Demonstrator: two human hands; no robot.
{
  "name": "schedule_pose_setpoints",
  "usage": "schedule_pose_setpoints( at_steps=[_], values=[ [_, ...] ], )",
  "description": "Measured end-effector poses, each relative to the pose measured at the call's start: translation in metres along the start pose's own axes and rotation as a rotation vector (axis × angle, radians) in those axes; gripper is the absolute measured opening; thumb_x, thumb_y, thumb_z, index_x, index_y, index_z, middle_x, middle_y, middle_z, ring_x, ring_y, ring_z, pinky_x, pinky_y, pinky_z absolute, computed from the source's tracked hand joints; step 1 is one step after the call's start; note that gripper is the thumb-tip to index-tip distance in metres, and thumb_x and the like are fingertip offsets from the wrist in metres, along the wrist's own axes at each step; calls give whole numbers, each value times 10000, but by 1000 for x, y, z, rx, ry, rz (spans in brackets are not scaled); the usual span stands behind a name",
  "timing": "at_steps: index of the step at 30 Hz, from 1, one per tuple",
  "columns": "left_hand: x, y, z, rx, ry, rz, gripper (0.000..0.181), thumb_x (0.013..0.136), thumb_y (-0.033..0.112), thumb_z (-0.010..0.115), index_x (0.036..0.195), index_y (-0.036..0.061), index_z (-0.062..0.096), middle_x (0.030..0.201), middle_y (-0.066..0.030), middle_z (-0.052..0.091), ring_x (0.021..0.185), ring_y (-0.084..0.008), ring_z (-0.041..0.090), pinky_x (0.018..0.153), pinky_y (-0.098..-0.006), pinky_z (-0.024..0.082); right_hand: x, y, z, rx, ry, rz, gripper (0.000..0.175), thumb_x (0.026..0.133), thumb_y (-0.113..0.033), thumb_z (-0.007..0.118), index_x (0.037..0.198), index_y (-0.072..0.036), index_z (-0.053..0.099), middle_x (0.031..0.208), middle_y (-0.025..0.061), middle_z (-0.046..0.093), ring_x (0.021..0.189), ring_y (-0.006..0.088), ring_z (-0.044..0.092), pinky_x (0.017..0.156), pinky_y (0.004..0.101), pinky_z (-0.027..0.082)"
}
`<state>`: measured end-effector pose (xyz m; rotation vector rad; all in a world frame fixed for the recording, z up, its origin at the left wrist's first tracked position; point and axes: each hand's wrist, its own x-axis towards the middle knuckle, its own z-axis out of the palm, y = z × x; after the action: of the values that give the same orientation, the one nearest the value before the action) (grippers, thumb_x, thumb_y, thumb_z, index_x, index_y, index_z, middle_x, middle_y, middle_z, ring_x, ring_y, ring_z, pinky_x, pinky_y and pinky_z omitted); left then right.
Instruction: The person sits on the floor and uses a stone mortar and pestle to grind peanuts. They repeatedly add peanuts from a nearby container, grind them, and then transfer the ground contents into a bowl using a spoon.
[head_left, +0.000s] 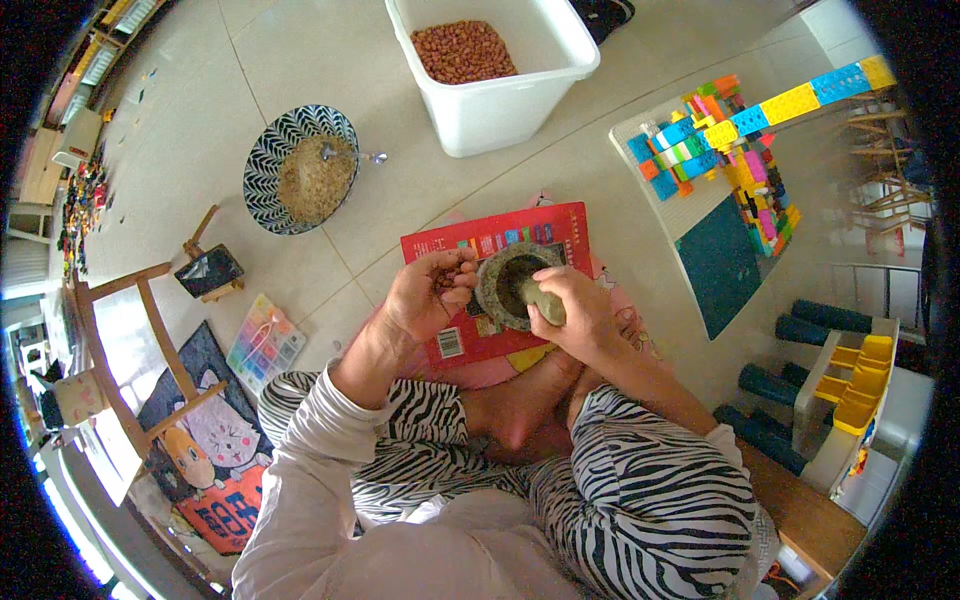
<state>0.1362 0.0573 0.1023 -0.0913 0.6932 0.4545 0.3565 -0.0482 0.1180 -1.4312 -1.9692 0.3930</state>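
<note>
My right hand (576, 309) grips a stone pestle (550, 302), whose lower end is inside a stone mortar (493, 286). The mortar rests on a red printed book or board (442, 349) on the floor in front of my crossed legs. Cupped at the mortar's left side, my left hand (427, 294) holds several reddish-brown peanuts (448, 279) in its curled fingers. The pestle and my right hand partly hide the mortar's inside, so what lies at its bottom cannot be made out.
Beyond the book stands a white plastic bin (495, 112) holding reddish-brown peanuts (463, 52). A patterned bowl (259, 180) at the left contains tan crumbs (315, 184) and a spoon (360, 155). Toy building bricks (750, 172) stand on a table at the right; a wooden easel (112, 360) is far left.
</note>
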Motion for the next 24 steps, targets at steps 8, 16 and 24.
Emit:
schedule_pose_setpoints(
  at_steps=[8, 16, 24],
  values=[
    [-5, -1, -8, 218, -107, 70, 196, 1033, 233, 431, 1020, 76, 547, 716, 49, 405, 561, -48, 329, 432, -178, 253, 16, -23, -30, 102, 152, -45, 406, 722, -75, 774, 1041, -32, 528, 1041, 165, 672, 890, 316, 676, 769, 378, 555],
    [-10, -5, -8, 424, -111, 165, 267, 1036, 281, 429, 1078, 70, 588, 691, 73, 378, 549, -33, 306, 440, -181, 229, 21, -21, -25, 89, 73, 24, 389, 750, -110, 757, 1047, -45, 515, 1003, 128, 676, 881, 294, 683, 775, 357, 552],
    [-8, -8, 7, 452, -79, 209, 287, 1032, 238, 436, 1147, 23, 588, 768, 52, 424, 595, -37, 329, 449, -179, 248, 10, -1, -6, 99, 34, 67, 357, 770, -146, 753, 1045, -40, 552, 1026, 155, 664, 905, 314, 671, 797, 381, 545]
  ],
)
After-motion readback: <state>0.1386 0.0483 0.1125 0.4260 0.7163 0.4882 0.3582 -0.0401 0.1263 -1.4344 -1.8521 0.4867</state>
